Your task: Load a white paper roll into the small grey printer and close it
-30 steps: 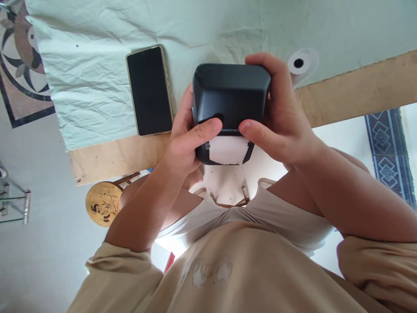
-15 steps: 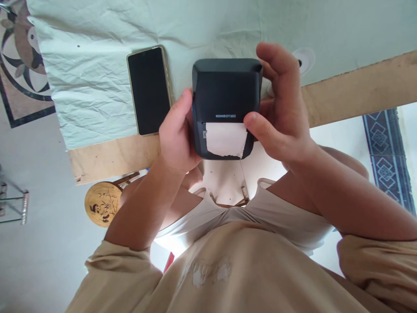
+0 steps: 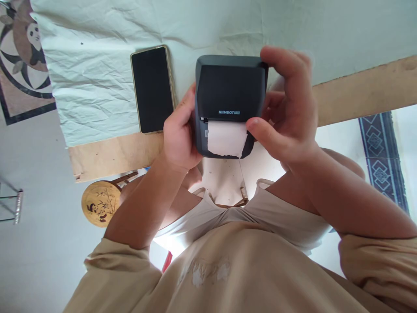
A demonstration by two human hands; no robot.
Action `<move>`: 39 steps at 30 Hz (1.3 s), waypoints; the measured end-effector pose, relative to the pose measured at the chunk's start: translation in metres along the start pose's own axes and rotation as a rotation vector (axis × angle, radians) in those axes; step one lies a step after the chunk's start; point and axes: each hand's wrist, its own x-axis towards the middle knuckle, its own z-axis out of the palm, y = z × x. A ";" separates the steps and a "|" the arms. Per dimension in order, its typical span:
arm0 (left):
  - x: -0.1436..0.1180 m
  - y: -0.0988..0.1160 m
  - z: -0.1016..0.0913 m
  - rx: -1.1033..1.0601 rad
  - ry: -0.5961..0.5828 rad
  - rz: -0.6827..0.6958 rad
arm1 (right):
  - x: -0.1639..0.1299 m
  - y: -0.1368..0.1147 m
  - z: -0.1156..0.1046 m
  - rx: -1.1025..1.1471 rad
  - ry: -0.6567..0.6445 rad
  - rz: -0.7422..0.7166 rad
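Observation:
I hold a small dark label printer [image 3: 230,91] with both hands just above the near edge of the table. My left hand [image 3: 177,134] grips its left side. My right hand [image 3: 286,113] wraps its right side, fingers curled over the far top corner and thumb at the paper slot. A strip of white paper [image 3: 226,139] with a torn lower edge sticks out of the slot under the lid. The lid lies flat and shut.
A black phone [image 3: 152,89] lies screen up to the left of the printer on a pale wrinkled cloth [image 3: 97,78]. The wooden table edge [image 3: 110,154] runs beneath it. A round bamboo stool [image 3: 99,203] stands below on the floor.
The printer has tilted from showing its rounded top to facing me with the lid flat. My left thumb came off the front; my right fingers moved up to the far corner.

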 end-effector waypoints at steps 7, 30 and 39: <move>-0.003 0.006 0.008 -0.003 -0.194 -0.001 | 0.013 -0.028 -0.003 0.104 0.340 0.024; -0.004 0.002 0.007 0.088 -0.244 0.002 | 0.025 -0.051 -0.022 -0.867 -0.408 0.243; -0.005 0.001 0.011 0.116 -0.180 0.048 | 0.017 -0.041 -0.051 -0.207 -0.103 0.087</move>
